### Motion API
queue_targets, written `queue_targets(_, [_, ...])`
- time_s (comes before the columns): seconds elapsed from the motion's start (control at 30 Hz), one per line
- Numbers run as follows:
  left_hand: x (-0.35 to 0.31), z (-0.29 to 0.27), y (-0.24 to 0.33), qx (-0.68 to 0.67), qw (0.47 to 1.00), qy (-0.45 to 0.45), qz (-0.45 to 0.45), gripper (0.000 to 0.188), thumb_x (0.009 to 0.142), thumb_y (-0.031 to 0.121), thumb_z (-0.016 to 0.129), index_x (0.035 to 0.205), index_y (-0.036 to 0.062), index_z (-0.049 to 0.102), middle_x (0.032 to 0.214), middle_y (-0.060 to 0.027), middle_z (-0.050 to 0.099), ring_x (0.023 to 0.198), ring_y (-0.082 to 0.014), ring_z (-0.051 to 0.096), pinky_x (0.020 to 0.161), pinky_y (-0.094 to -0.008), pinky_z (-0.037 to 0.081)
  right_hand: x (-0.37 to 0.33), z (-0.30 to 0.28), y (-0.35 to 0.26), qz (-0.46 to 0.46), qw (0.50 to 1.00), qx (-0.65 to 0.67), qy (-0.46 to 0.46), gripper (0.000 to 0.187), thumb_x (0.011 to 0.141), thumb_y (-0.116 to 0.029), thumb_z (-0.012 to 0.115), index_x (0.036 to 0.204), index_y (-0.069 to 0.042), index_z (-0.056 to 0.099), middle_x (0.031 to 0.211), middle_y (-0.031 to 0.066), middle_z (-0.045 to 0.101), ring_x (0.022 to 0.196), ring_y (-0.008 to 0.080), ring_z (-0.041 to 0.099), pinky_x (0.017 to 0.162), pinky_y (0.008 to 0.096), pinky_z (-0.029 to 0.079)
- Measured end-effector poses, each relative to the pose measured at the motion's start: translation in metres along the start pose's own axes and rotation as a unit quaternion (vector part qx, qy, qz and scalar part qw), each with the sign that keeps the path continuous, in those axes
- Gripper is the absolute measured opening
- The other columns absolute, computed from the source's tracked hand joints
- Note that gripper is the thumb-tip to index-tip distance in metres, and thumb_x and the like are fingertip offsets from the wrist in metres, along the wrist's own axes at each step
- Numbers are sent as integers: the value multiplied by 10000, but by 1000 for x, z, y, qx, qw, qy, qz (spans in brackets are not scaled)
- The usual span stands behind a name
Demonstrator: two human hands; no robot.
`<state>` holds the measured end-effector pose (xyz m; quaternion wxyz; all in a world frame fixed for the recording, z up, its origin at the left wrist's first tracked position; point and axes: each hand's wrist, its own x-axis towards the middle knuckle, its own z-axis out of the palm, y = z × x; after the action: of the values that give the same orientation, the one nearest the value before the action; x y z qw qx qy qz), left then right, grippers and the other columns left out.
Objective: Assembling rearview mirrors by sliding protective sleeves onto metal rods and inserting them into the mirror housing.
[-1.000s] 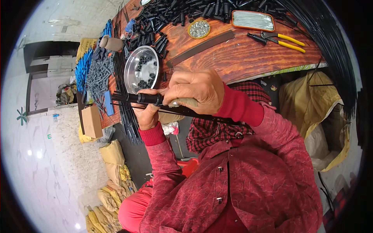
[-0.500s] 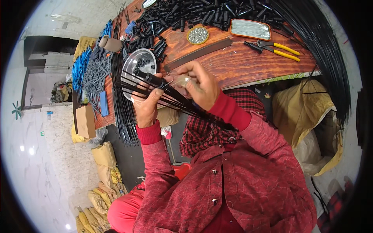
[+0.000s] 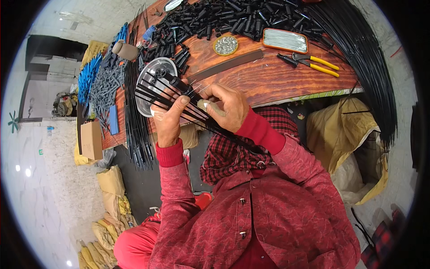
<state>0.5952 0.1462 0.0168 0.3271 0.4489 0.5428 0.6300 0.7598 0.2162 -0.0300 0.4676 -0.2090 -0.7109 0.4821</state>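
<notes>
Holding a fan of thin black rods over the near edge of the wooden table, the left hand has its grip closed around the bundle, thumb on top, so the rods spread out to the left above a round metal bowl. The right hand is also closed: its fingers pinch a short black tube, which sits on the bundle where the rods come together, and the palm seems to press a small pale piece, but I cannot tell what that is. The other ends of the rods run down to the right, under the right wrist, toward the lap. To my judgement the step in hand is fitting the black tube onto the gathered rods, and it is not finished, because the rods are not yet even. The next move calls for a firm left grip to keep the rods together while the right hand pushes or turns the tube straight along them. Farther on the table lie a heap of black tubes, a small round tin of metal bits, a flat orange-rimmed tray and yellow-handled pliers, all well apart from the hands.
</notes>
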Motion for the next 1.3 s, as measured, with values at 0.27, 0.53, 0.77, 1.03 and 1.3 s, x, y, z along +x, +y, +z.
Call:
queue_targets(0.27, [1, 10, -5, 22, 999, 34, 27, 249, 869, 2, 723, 1114, -23, 690, 981, -31, 693, 859, -99, 607, 775, -246, 490, 2, 6, -4, -64, 989, -124, 45, 157, 831, -73, 688, 939, -21, 587, 779, 122, 611, 644, 252, 642, 547, 372, 481])
queue_targets(0.53, [0, 6, -2, 14, 1000, 28, 0, 284, 863, 2, 728, 1143, -21, 688, 965, -26, 688, 830, -93, 603, 752, -239, 492, 5, 2, -2, 7, 999, -35, 30, 144, 819, -28, 686, 958, -3, 658, 866, 140, 688, 752, 277, 701, 661, 347, 544])
queue_targets(0.77, [-2, 2, -4, 17, 999, 35, -19, 355, 838, 33, 757, 1175, -37, 672, 1051, -69, 701, 887, -118, 631, 812, -254, 509, 10, -4, 7, 87, 995, 45, -21, 112, 865, -57, 697, 961, 1, 701, 816, 94, 704, 740, 142, 675, 645, 297, 530])
queue_targets(1.03, [-3, -6, -8, -28, 999, 26, -18, 399, 827, 87, 786, 1184, -40, 664, 1065, -74, 696, 866, -116, 625, 776, -247, 506, 13, -3, 13, 256, 941, 202, -87, 123, 911, -122, 712, 984, -23, 716, 784, -11, 668, 623, 39, 562, 537, 212, 463])
queue_targets(1.3, [1, -6, -10, -22, 999, 34, -22, 412, 825, 87, 792, 1191, -45, 656, 1046, -62, 693, 849, -105, 614, 755, -244, 498, 9, 9, 17, 175, 973, 150, -28, 129, 903, -134, 722, 927, -12, 686, 783, -15, 651, 661, 49, 562, 570, 231, 458])
